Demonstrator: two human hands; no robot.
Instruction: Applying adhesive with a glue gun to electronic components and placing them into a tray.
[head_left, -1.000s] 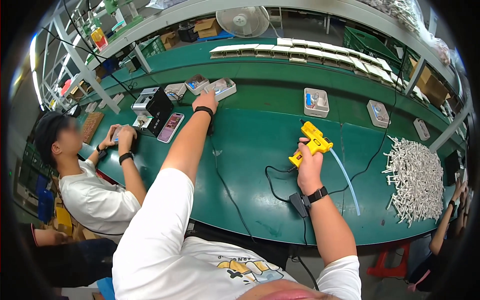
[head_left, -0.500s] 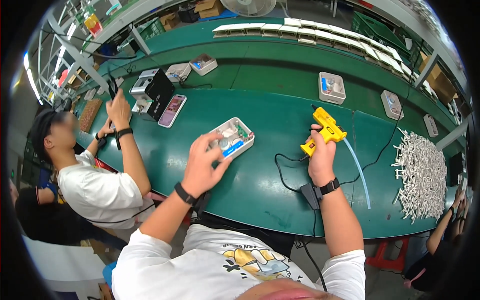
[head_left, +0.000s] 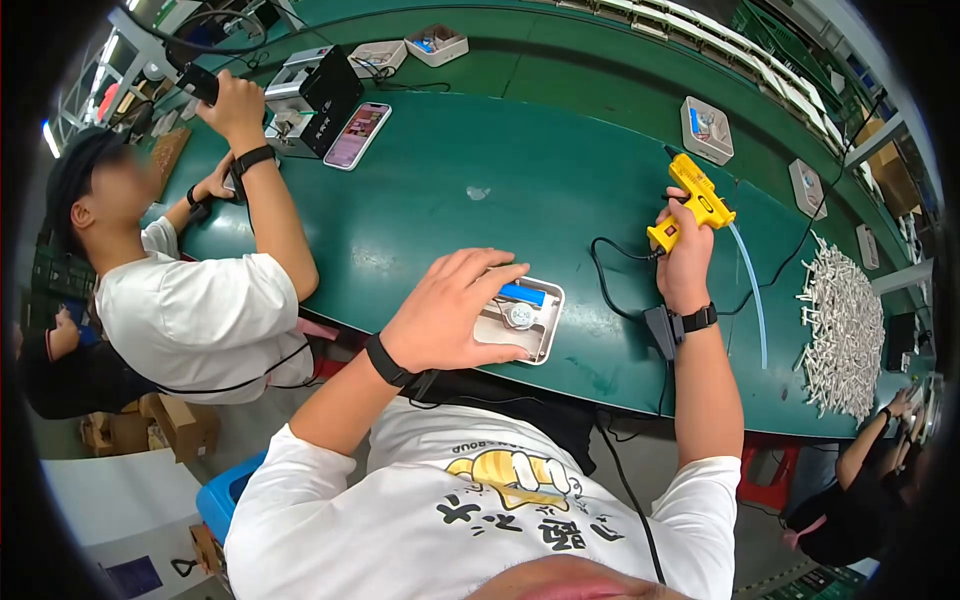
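My left hand (head_left: pixel 452 315) lies spread over a small white tray (head_left: pixel 533 340) at the near edge of the green bench (head_left: pixel 480 190). The tray holds a blue part and a round silver part (head_left: pixel 519 314). My fingers grip the tray's left side and top. My right hand (head_left: pixel 683 250) holds a yellow glue gun (head_left: pixel 695 203) upright above the bench, to the right of the tray. A clear glue stick (head_left: pixel 748 290) trails from the gun's back. A black cord (head_left: pixel 615 275) runs from the gun across the bench.
A person in a white shirt (head_left: pixel 190 310) works at my left, one hand (head_left: pixel 232 100) raised on a black tool. A black machine (head_left: pixel 315 95) and a phone (head_left: pixel 357 135) sit there. More white trays (head_left: pixel 706 130) line the far side. A heap of white sticks (head_left: pixel 845 330) lies at right.
My left hand reached to the far trays, took one and carried it back to the near edge of the bench. The glue gun hand stayed almost still.
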